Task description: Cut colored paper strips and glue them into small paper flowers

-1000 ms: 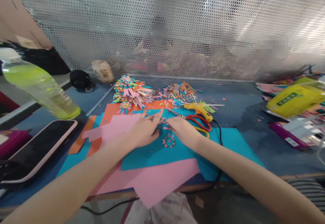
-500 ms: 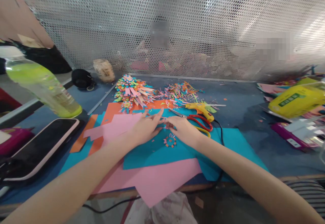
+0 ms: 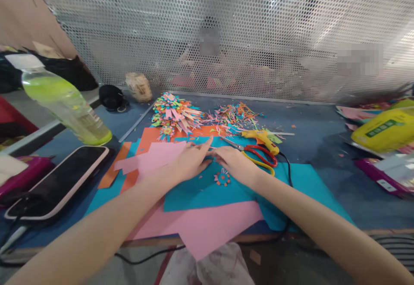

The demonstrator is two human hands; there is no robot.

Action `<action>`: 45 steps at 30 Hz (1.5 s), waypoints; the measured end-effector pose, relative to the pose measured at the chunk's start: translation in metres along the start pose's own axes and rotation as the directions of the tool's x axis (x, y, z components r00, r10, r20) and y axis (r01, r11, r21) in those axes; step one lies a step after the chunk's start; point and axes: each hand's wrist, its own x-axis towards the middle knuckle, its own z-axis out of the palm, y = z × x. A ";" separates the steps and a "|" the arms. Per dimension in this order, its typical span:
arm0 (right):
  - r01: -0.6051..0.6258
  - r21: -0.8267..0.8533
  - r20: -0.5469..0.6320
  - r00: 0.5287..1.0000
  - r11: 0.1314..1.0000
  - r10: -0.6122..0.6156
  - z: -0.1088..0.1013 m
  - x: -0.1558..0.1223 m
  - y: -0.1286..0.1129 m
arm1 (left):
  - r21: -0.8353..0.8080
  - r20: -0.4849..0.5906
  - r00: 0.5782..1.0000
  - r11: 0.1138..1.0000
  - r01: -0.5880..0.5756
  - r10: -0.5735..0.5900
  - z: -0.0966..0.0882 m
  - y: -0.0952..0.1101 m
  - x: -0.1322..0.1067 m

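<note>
My left hand (image 3: 194, 159) and my right hand (image 3: 232, 163) meet over the blue paper (image 3: 190, 196). Between their fingertips is a thin pale paper strip (image 3: 212, 148), mostly hidden; both hands are closed on it. Just below them lies a small ring-shaped paper flower (image 3: 222, 177) with orange tabs and a few pale loops. Red-and-yellow-handled scissors (image 3: 258, 153) rest right beside my right hand, blades toward the fingers. Behind the scissors is a yellow glue gun (image 3: 261, 137). Pink paper (image 3: 164, 153) lies next to my left hand.
A layered bundle of coloured paper strips (image 3: 174, 114) and a heap of shreds (image 3: 237, 114) lie behind. On the left are a phone (image 3: 61, 183) and a leaning bottle (image 3: 69, 104). A yellow packet (image 3: 384, 127) and a purple power strip (image 3: 381, 175) stand right. Perforated metal (image 3: 258, 30) closes the back.
The view has shifted slightly, so everything appears a little farther right. Both hands stay together over the blue paper with their fingertips on the thin strip.
</note>
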 end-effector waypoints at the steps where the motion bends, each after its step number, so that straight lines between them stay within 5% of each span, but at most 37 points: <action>1: -0.013 0.011 0.001 1.000 1.000 0.013 -0.002 0.000 0.000 | 0.001 -0.007 1.000 1.000 -0.005 0.005 0.001 -0.001 0.000; 13: -0.147 0.268 -0.113 0.977 0.952 0.182 -0.032 0.011 0.004 | -0.063 -0.121 0.992 0.997 -0.040 0.032 -0.004 -0.001 0.004; 17: -0.134 0.190 -0.054 0.988 0.972 0.147 -0.026 0.007 0.004 | -0.063 -0.156 0.986 0.996 -0.070 0.059 -0.003 0.000 0.003; 24: -0.041 -0.038 0.038 0.998 0.998 0.042 -0.014 -0.005 0.001 | -0.067 -0.145 0.986 0.995 0.073 -0.082 -0.003 -0.001 0.002; 36: 0.147 -0.218 0.083 0.988 0.965 -0.132 -0.002 -0.013 -0.002 | -0.009 -0.078 0.995 0.998 -0.065 0.065 -0.008 0.005 0.000; 41: 0.077 -0.159 -0.037 0.996 0.984 -0.084 -0.005 -0.012 -0.003 | 0.002 -0.178 0.978 0.994 -0.105 0.104 -0.009 0.007 0.000; 45: -0.053 0.037 -0.192 0.980 0.998 0.059 -0.018 -0.011 0.001 | -0.070 -0.334 0.943 0.997 -0.022 -0.003 -0.012 0.001 -0.002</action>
